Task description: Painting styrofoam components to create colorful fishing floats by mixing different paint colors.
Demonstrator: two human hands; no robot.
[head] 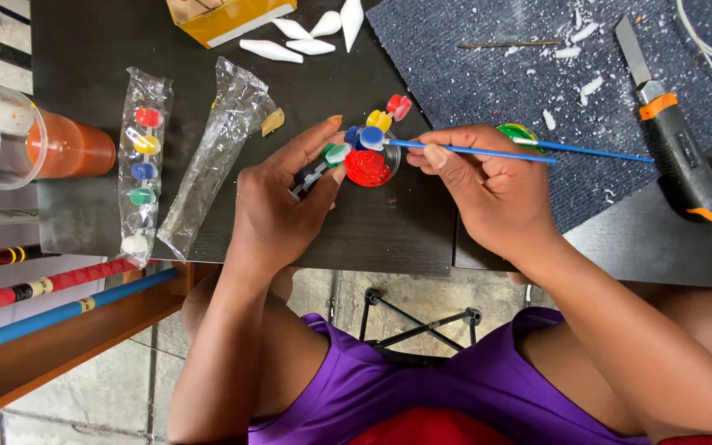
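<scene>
Left hand point(278, 206) pinches strip of paint pots point(352, 140), tilted over red-filled clear dish point(370, 167) at table centre. Right hand point(488, 185) closed on blue brush point(521, 151), tip at pots. Advice: steady strip, load tip lightly, avoid neighbouring colours.

Two clear plastic bags are lying at the left: one paint-pot bag point(141, 165), one empty bag point(216, 156). A yellow box point(228, 18) is sitting at the top.

left hand point(278, 206) covers the near end of the paint pot strip point(348, 144), and the brush point(488, 150) tip beyond the right hand point(488, 185) is too small to make out
</scene>
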